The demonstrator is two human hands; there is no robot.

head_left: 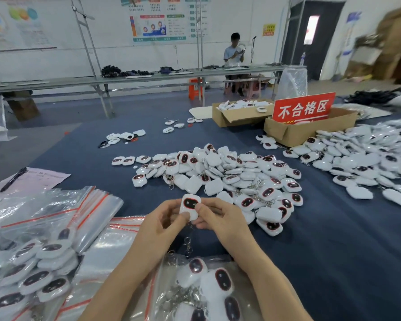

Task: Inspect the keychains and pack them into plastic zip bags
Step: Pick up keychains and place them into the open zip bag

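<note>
Pinched between left hand and right hand, above the near worktop: one white keychain, dark face up. Open room on the near right. Just below, zip bag holding several keychains; far right, cardboard box filled with more.

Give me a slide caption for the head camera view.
Left hand and right hand hold one white keychain near a part-filled zip bag, the loose keychain pile beyond.

Zip bags lie left of the keychain pile; boxes, apparently two, behind.
</note>
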